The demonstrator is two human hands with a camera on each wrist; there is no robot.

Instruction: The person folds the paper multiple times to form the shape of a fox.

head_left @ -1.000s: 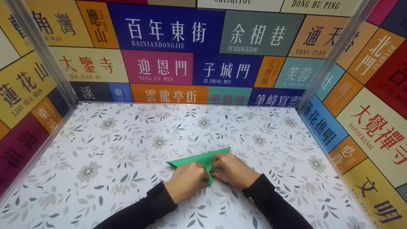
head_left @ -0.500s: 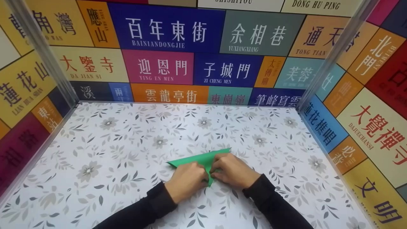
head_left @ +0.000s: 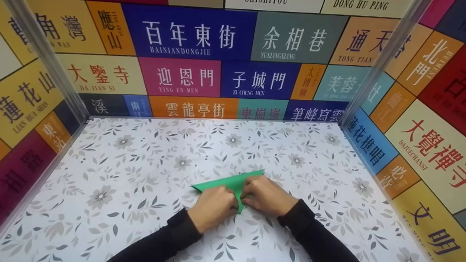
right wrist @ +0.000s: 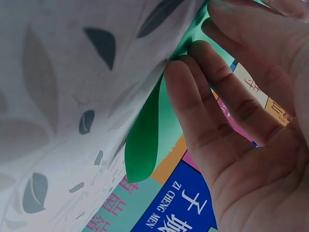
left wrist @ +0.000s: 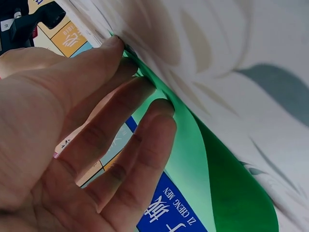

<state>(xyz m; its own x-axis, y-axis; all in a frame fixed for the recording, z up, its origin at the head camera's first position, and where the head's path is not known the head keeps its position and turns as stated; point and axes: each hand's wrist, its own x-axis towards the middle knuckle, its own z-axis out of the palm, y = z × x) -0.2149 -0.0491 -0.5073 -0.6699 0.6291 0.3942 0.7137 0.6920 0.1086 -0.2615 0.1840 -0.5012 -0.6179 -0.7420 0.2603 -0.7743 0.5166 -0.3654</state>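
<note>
One piece of folded green paper (head_left: 236, 182) lies on the table (head_left: 145, 163), in the nearer half and close to the middle. Its long far edge runs aslant, the right end farther from the person than the left, and a narrow tip points back toward the person between the two hands. The left hand (head_left: 214, 205) pinches it with thumb and fingertips, the knuckles raised and the other fingers bent against the paper. The right hand (head_left: 267, 194) pinches it just beside, its fingers curled likewise (the wrist views show gaps between some of the fingers). Both wrist views show a rounded, darker green flap of the paper, next to a paler face. Black sleeves (head_left: 153, 238) cover both forearms. The table's white covering bears grey flowers and leaves. Behind and to either side stand walls (head_left: 189, 32) of coloured blocks lettered in Chinese characters and Latin script, with clear strips (head_left: 386, 60) at the corners.
</note>
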